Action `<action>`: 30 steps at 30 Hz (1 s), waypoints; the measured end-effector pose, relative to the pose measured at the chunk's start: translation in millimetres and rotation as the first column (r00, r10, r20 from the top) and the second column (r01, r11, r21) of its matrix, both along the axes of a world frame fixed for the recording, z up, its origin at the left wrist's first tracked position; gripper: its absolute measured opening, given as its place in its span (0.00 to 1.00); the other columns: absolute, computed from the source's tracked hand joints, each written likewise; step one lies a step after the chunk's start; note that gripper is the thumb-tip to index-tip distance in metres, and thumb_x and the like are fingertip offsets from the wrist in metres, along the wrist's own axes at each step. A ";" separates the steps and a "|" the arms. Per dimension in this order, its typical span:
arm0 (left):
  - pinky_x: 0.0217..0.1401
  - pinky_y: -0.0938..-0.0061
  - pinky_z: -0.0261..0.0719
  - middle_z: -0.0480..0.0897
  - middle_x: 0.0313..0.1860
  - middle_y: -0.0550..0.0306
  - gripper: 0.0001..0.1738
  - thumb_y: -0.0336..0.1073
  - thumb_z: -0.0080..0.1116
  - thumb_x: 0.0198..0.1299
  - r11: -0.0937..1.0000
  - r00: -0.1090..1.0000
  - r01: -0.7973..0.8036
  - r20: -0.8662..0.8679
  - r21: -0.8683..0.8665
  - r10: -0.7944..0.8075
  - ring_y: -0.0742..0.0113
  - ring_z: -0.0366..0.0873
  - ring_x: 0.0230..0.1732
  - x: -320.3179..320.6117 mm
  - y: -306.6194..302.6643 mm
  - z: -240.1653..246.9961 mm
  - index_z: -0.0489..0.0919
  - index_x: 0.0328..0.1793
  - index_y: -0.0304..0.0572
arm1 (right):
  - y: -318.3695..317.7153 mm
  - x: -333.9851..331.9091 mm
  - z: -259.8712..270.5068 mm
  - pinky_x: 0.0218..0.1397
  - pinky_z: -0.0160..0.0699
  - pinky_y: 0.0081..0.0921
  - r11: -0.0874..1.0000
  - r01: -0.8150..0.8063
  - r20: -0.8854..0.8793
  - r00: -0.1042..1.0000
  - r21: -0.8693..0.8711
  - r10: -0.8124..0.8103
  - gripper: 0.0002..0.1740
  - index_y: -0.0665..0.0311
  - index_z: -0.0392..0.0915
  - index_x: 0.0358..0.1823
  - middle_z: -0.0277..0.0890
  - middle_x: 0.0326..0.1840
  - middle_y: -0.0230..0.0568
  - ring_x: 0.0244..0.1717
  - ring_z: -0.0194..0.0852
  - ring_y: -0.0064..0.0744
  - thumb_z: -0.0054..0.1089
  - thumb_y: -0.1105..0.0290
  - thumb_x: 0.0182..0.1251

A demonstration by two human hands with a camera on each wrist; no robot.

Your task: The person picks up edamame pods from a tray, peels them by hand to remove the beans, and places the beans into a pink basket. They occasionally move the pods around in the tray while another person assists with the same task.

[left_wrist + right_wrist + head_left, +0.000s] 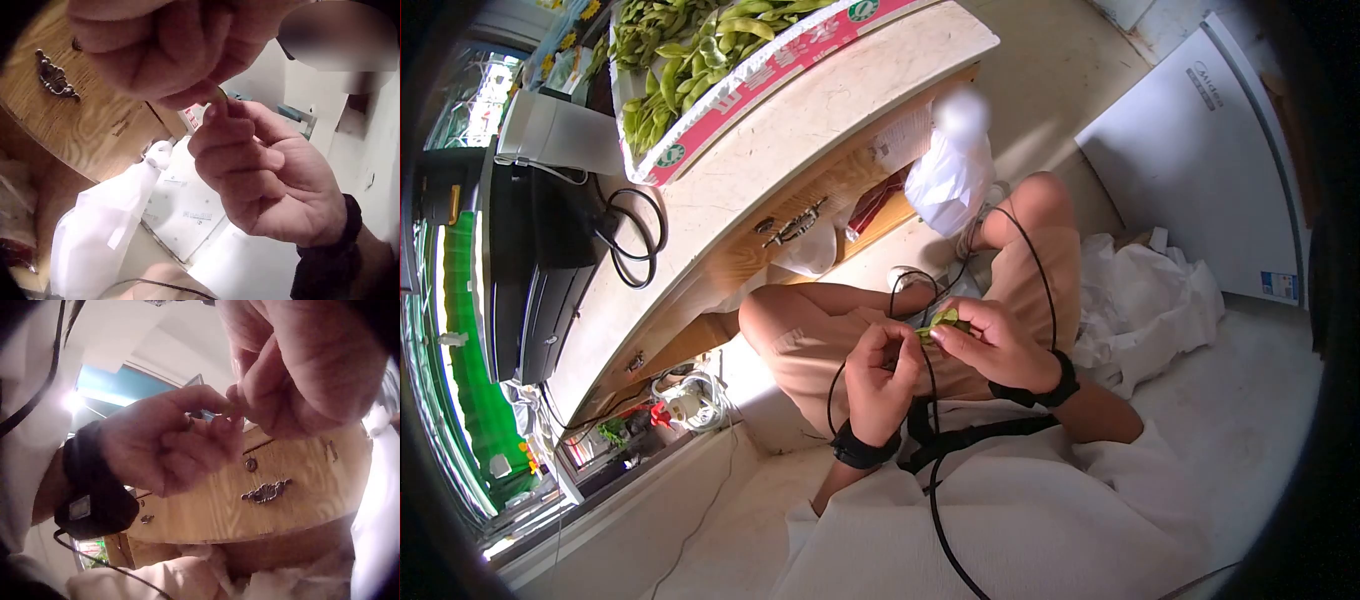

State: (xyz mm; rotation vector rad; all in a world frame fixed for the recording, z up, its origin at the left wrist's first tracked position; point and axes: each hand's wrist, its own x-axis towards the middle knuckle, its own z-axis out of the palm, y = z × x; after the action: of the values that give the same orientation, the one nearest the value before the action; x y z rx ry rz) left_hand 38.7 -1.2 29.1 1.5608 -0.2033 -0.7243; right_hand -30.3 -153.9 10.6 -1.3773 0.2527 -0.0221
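Observation:
A small green bean pod (943, 320) is held over the person's lap, pinched from both sides. My left hand (903, 348) grips its near end with curled fingers, and my right hand (962, 335) pinches the other end between thumb and fingertips. The left wrist view shows only a sliver of the pod (222, 94), between the left hand (187, 94) above and the right hand (215, 119) below. In the right wrist view the left hand (219, 422) meets the right hand (240, 403) fingertip to fingertip, and the pod is mostly hidden.
A red-and-white box of green pods (700, 60) sits on the pale counter (800, 130). Below it is a wooden drawer front with a metal handle (795, 225). A white plastic bag (950, 175) hangs by the knees, crumpled white plastic (1145, 300) lies to the right, and a white appliance (1200, 150) stands beyond.

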 end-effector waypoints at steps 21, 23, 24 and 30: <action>0.26 0.70 0.72 0.75 0.29 0.53 0.10 0.21 0.63 0.46 0.970 0.705 -0.100 0.704 0.222 -0.089 0.60 0.71 0.23 14.5 -13.8 13.8 0.75 0.34 0.37 | -4.7 5.2 9.4 0.22 0.56 0.11 0.939 0.040 -0.203 0.979 0.340 0.031 0.07 0.68 0.73 0.42 0.68 0.26 0.27 0.21 0.58 0.11 0.48 0.76 0.64; 0.28 0.69 0.71 0.75 0.30 0.52 0.09 0.20 0.61 0.46 0.963 0.632 -0.144 0.770 0.228 -0.087 0.58 0.72 0.26 32.3 -10.5 27.3 0.74 0.33 0.36 | -6.8 4.8 8.5 0.22 0.55 0.10 0.879 0.081 -0.246 0.968 0.471 0.043 0.07 0.70 0.73 0.42 0.68 0.24 0.30 0.20 0.57 0.12 0.47 0.76 0.67; 0.27 0.68 0.70 0.75 0.30 0.51 0.09 0.18 0.58 0.46 0.948 0.463 -0.205 0.877 0.245 -0.127 0.56 0.72 0.29 48.3 -9.9 41.2 0.74 0.34 0.36 | -7.3 4.7 9.8 0.22 0.55 0.10 0.879 0.059 -0.220 0.974 0.473 0.053 0.07 0.70 0.73 0.42 0.68 0.24 0.30 0.20 0.57 0.12 0.47 0.76 0.67; 0.23 0.77 0.59 0.72 0.28 0.58 0.03 0.22 0.58 0.52 0.849 0.265 -0.525 0.937 -0.059 0.229 0.74 0.61 0.20 135.1 -20.1 101.0 0.75 0.31 0.35 | -6.6 3.3 10.4 0.20 0.56 0.10 0.877 -0.026 -0.196 0.971 0.479 0.136 0.10 0.66 0.73 0.36 0.68 0.24 0.29 0.20 0.58 0.12 0.47 0.67 0.73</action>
State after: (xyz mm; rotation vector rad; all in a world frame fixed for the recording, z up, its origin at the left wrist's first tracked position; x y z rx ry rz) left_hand 173.8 -21.3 130.1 2.0413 -0.5532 0.6846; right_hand -27.1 -160.6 21.0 -0.8956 0.3619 0.2544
